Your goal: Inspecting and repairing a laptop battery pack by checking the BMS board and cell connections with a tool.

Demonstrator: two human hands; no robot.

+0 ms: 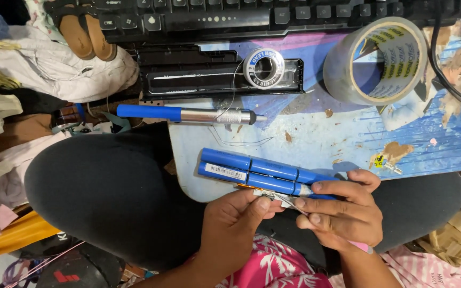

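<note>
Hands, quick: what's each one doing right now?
Left hand: closed, pinching a small metal strip at the blue battery pack.
Right hand: closed, holding the battery pack's end.

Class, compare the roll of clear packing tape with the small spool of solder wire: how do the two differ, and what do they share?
The tape roll is much larger than the solder spool. The tape roll is clear film on a pale core and stands tilted on the blue mat; the solder spool is dark with a white label, lying flat on a black tray. A thin wire trails from the solder spool; nothing trails from the tape roll. Both are round with an open centre.
</note>
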